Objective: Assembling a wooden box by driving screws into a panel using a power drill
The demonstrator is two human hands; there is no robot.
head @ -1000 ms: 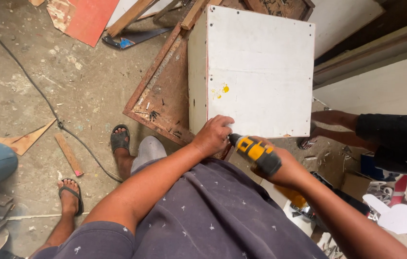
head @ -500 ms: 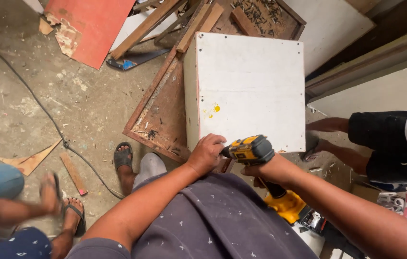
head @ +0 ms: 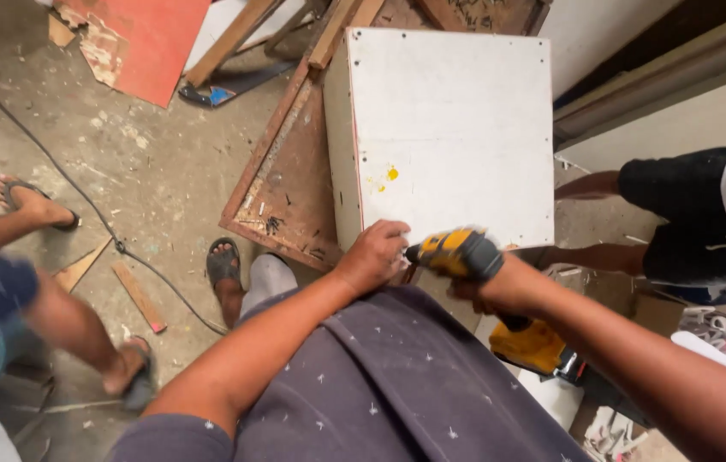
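The right hand [head: 500, 287] is wrapped around the grip of a yellow-and-black cordless drill [head: 459, 253], its fingers clamped tight on the handle, and the drill's nose points left toward the near bottom edge of a white cabinet box [head: 457, 137]. The drill's yellow battery base [head: 534, 346] shows below the wrist. The left hand [head: 373, 255] rests against that same near edge of the white cabinet box, just beside the drill's tip; its fingers are curled together at the edge, and whether they pinch a screw or only press on the panel cannot be told. The box stands on the floor directly ahead of the person, with a small yellow smear [head: 391, 174] on its upper face and a row of dark dots along its rim. To its left, touching it, lies a brown wooden frame panel [head: 286, 188] strewn with loose screws and chips. The concrete floor [head: 123, 171] is dusty, with a black cable [head: 72, 192] running across it, a red board [head: 157, 43] at the top, and short wood offcuts [head: 136, 295] near the person's own sandalled foot [head: 224, 265]. Another person's legs in sandals [head: 38, 205] stand at the left, and at the right a co-worker in dark shorts [head: 688, 214] crouches just beside the box.
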